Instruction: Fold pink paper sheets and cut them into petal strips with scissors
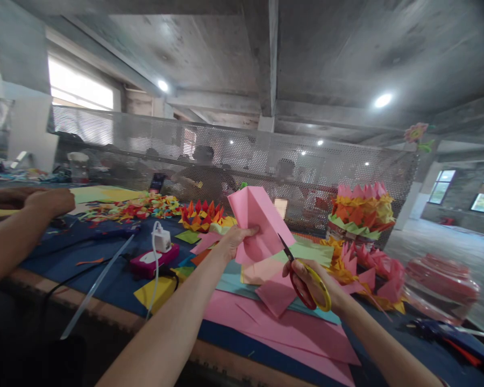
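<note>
My left hand [233, 242] is raised above the table and closed on a folded pink paper sheet [258, 223], held upright. My right hand [312, 282] grips scissors [304, 279] with red and yellow handles. The blades point up and touch the pink sheet's lower right edge. Below both hands lie more pink sheets [282, 328] and a teal sheet on the blue table cover [116, 285].
Another person's arm and hands [32, 207] reach in at the left. A pink power strip with a white charger [155, 252] and cables lies nearby. Folded paper flowers [361, 212] stand at the right, and coloured paper pieces [145, 207] lie at the back. A perforated metal screen [234, 156] stands behind.
</note>
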{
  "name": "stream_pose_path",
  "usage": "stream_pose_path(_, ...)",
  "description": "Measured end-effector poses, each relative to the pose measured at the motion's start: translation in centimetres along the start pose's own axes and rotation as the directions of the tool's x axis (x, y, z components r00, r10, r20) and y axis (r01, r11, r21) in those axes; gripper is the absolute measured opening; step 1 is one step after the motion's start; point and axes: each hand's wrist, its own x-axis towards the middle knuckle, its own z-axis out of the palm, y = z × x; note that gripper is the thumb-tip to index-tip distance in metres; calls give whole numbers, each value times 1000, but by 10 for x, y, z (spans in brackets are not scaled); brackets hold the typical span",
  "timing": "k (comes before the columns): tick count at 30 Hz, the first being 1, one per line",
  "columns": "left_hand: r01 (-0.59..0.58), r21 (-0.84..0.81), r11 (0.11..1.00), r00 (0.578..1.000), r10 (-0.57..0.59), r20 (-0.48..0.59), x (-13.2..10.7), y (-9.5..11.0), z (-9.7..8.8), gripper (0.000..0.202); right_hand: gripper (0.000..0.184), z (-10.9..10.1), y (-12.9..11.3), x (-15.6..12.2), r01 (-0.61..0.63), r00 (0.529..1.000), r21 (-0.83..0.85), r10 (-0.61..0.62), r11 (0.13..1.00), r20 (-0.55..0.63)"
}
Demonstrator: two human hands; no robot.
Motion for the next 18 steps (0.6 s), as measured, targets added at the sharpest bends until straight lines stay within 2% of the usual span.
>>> stream_pose_path(6, 14, 8, 1000, 1000, -14, -6, -1, 2, 1, 37, 53, 0, -3, 0, -7, 999, -65, 4, 998, -45)
stream_pose_path(18, 31, -19, 999, 999, -31, -27, -6, 5, 6, 33, 42, 0, -18, -1, -76, 997, -85, 75, 993, -25)
